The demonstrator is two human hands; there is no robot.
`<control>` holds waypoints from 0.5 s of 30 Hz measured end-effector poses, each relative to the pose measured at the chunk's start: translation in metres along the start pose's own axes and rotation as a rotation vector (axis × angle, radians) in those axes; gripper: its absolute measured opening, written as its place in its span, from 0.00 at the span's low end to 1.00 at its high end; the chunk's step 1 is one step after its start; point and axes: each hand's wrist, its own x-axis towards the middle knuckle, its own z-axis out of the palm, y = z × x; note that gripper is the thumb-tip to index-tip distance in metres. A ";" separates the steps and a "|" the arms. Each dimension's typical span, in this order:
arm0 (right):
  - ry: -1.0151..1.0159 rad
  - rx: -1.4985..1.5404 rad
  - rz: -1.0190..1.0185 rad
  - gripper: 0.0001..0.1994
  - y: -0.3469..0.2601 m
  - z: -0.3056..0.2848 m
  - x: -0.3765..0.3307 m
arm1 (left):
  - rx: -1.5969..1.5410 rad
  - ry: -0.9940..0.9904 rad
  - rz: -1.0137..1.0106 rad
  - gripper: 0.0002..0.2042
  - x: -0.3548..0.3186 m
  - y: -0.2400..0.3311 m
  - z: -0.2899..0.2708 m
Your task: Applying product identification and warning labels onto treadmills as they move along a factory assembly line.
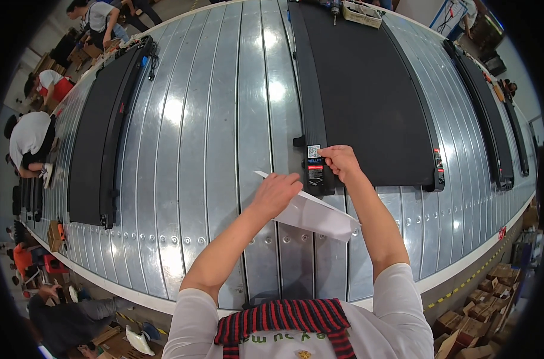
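Note:
A flat black walking-pad treadmill (373,96) lies lengthwise in front of me on the slatted metal table. Near its close left corner, on the side rail, sits a small white square label (314,151) with a black code pattern. My right hand (340,161) pinches at the right edge of that label, thumb and forefinger pressed together. Just below the square, a black-and-red label (315,173) is on the rail. To the left, my left hand (276,194) is closed on a white sheet of paper (320,218), which hangs tilted between my forearms.
Another black treadmill (101,131) lies at the left, with a coiled cable (154,60) by its far end. More stand at the right (484,113). A parts box (363,14) and a power drill (334,9) rest on the far end. Cardboard boxes (469,311) fill the floor. People work nearby.

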 end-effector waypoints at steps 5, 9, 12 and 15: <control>0.010 0.002 -0.026 0.07 0.001 0.001 -0.001 | 0.010 -0.025 -0.003 0.05 0.005 0.000 -0.001; 0.018 -0.005 -0.038 0.06 0.002 0.001 0.000 | 0.004 -0.117 -0.037 0.06 0.013 0.001 -0.005; 0.023 -0.001 -0.054 0.06 0.002 0.002 -0.002 | -0.016 -0.160 -0.049 0.07 0.018 -0.001 -0.003; 0.029 0.003 -0.064 0.06 0.003 0.003 -0.002 | -0.016 -0.148 -0.023 0.06 0.022 -0.002 0.000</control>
